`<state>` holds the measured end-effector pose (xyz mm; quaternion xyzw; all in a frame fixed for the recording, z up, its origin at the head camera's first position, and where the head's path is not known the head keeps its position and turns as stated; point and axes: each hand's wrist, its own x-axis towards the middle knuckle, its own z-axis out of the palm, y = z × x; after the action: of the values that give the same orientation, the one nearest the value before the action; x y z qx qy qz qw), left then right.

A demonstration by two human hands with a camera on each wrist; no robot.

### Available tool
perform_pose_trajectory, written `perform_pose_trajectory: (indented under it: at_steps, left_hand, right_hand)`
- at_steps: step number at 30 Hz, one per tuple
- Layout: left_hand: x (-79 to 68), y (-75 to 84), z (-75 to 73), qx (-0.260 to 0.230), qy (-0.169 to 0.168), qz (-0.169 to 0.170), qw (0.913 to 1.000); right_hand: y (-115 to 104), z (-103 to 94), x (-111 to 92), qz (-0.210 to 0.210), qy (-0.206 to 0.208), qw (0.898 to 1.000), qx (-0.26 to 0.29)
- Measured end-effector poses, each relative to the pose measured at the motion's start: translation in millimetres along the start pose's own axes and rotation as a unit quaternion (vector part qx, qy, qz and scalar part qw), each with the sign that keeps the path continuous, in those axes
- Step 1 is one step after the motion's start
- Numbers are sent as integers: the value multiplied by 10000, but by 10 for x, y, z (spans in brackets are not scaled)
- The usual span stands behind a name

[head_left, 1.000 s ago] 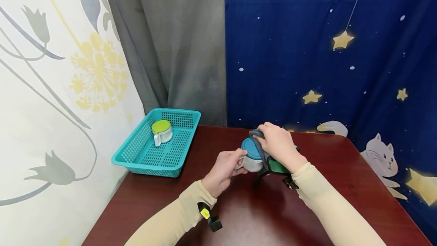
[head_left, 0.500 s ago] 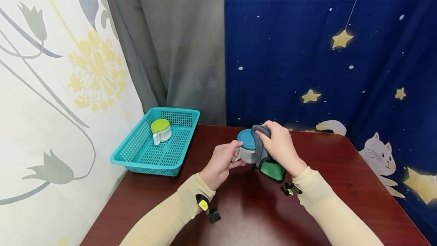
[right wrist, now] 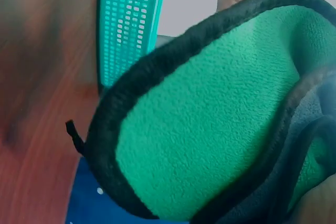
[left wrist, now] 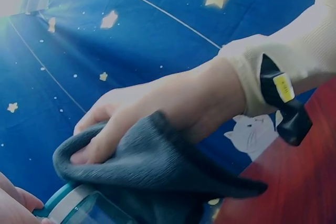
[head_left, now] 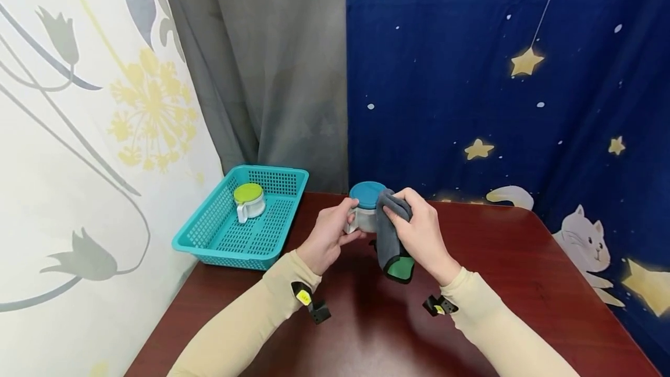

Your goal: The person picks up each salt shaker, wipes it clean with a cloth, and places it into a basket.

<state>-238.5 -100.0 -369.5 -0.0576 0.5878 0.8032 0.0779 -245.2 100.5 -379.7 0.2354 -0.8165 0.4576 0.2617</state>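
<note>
My left hand (head_left: 331,231) grips the handle of a small clear jar (head_left: 365,220) with a blue lid (head_left: 369,194), raised over the table. In my right hand (head_left: 419,228) is a folded cloth (head_left: 391,228), grey on one face and green with black edging on the other. The cloth lies against the right side of the jar and lid. Seen from the left wrist, the right thumb and fingers pinch the grey cloth (left wrist: 142,156) just above the jar's rim. Green cloth (right wrist: 210,114) fills most of the right wrist view and hides the jar there.
A turquoise perforated basket (head_left: 238,258) stands at the table's back left. Inside it sits a similar jar with a green lid (head_left: 248,193). The dark red table (head_left: 502,284) reaches back to grey and blue curtains (head_left: 450,74); a patterned white curtain (head_left: 78,162) hangs left.
Both hands have shifted left and slightly away with the jar and cloth. The cloth now hangs lower beside the jar, its green corner downward. The basket stays put.
</note>
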Motion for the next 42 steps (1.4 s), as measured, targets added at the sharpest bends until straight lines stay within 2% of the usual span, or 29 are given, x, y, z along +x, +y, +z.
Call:
perform_pose_trajectory:
  at_steps: [6, 12, 18, 24, 28, 36, 42]
  left_hand:
    - [74, 172, -121, 226, 33, -63, 9997]
    - [175, 324, -359, 653, 384, -180, 9970]
    - [279, 469, -617, 664, 752, -207, 9947]
    - [384, 676, -859, 551, 915, -47, 9943]
    - [451, 793, -1061, 493, 1033, -152, 9933]
    - [616, 866, -1471, 574, 1041, -369, 9922]
    - [783, 886, -1707, 298, 1099, -622, 9916]
  right_hand:
    - [-55, -124, 20, -598, 332, 9972, -299]
    - [-45, -281, 42, -992, 372, 9928, -561]
    - [41, -471, 54, -1118, 346, 9890, -906]
    - [129, -707, 67, -1237, 459, 9833, -1252]
    - [206, -871, 51, -1296, 611, 9787, -1468]
    - [439, -1198, -3, -1299, 698, 9679, -2034]
    - [590, -1348, -14, -1294, 652, 9616, -2330]
